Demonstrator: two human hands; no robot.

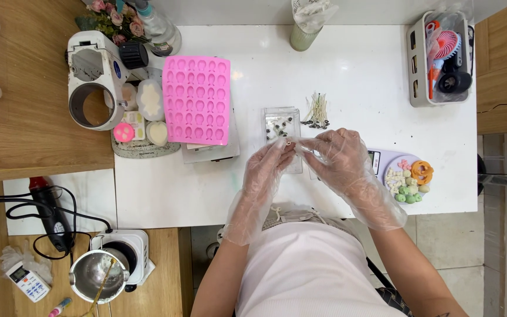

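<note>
A tiny pale piece (pixel 289 142), too small to make out clearly, sits pinched between the fingertips of both gloved hands at the centre of the frame. Just behind it, a small clear plastic box (pixel 281 124) lies flat on the white desk (pixel 353 76), open-topped, with small dark and pale bits scattered inside it.

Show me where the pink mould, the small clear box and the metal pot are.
pink mould (pixel 197 100), head view, middle of its grid of cavities.
small clear box (pixel 281 126), head view, on its see-through lid.
metal pot (pixel 96 277), head view, inside its shiny bowl.
</note>
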